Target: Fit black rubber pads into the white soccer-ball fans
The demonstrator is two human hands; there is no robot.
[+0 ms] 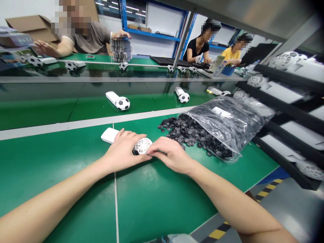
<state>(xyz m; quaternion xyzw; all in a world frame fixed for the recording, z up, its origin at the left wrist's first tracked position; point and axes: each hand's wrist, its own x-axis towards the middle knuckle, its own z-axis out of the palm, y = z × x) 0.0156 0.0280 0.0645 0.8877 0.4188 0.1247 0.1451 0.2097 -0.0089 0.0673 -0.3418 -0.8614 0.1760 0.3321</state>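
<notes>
A white handheld fan (143,145) with a soccer-ball-shaped head lies on the green bench, its handle pointing left. My left hand (124,148) is wrapped over it, thumb along the near side of the head and fingers along the far side. Pinched fingers of my right hand (169,153) touch the right side of the head; any piece between them is hidden. One black patch shows on the head's lower left, while its top is bare white lattice. Beyond my right hand, small black patches (187,131) spill in a heap from a clear plastic bag (227,118).
Past the bench edge runs a green conveyor (63,104) carrying fans with black patches, such as one fan (123,103) and another (184,97). Black trays (286,101) of white fans are stacked at right. Several co-workers sit across; one person (91,37) touches a grey stack (120,50).
</notes>
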